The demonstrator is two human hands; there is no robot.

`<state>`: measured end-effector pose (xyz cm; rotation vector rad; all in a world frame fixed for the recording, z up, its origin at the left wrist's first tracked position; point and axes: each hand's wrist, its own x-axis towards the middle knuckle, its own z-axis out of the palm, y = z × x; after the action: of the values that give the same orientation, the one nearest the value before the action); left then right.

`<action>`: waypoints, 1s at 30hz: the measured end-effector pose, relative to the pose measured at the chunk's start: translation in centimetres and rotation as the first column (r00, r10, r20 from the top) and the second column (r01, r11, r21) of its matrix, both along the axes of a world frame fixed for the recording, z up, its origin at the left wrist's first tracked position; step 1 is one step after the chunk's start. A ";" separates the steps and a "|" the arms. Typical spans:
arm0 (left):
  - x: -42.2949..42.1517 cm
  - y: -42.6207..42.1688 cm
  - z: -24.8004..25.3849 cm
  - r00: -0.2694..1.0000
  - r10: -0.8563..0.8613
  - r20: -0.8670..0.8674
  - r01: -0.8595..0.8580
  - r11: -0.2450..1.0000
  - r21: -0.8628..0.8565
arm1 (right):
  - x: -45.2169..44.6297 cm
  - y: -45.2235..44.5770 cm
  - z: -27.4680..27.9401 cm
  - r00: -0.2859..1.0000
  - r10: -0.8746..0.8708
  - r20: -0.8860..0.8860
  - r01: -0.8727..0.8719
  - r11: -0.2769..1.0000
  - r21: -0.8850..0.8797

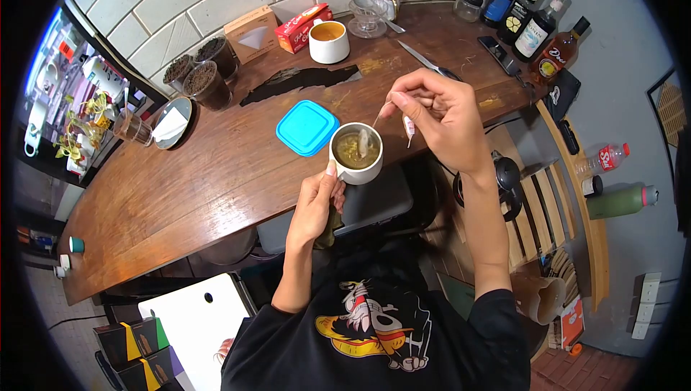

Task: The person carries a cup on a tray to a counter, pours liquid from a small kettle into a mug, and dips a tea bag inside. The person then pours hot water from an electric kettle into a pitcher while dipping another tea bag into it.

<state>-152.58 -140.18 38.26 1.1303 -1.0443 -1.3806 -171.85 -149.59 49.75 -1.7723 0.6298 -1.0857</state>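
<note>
My left hand [314, 207] grips the handle of a white mug [362, 175] at the table's front edge. Yellowish-green liquid fills much of the mug, with small leafy bits in it. A pale tea bag [364, 148] hangs at the liquid's surface on the mug's right side. Above and to the right, my right hand [448, 121] pinches the tea bag's string between thumb and fingers. The string's paper tag [409, 127] dangles below that hand. Just left of the mug lies a blue square lid [307, 127].
On the wooden table [237, 168] stand a white cup of orange-brown drink [329, 44], a red box [302, 28], a brown box [251, 35] and several cups of dark grounds [207, 87]. A knife [428, 60] lies at the back right, near several bottles [538, 28].
</note>
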 end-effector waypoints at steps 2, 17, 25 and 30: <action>-0.1 0.0 0.0 1.000 0.003 -0.005 -0.003 1.000 0.009 | 0.4 -0.1 -1.0 0.999 -0.025 0.030 0.026 0.999 -0.037; -0.2 0.1 0.1 0.999 0.026 -0.031 -0.026 1.000 -0.003 | 0.8 0.2 -2.3 0.999 0.001 0.049 0.004 0.995 -0.098; -0.3 -0.1 0.0 1.000 0.012 -0.019 -0.012 1.000 -0.003 | 0.6 0.5 -2.0 0.999 -0.034 0.001 0.034 0.999 -0.036; -0.9 -0.4 -0.3 0.999 -0.043 -0.023 0.042 0.999 -0.027 | -0.3 0.8 -0.7 0.995 -0.065 0.072 0.067 0.997 -0.038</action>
<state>-153.46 -140.59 37.98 1.0753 -1.0721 -1.4065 -172.19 -148.79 49.07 -1.7501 0.6313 -1.2083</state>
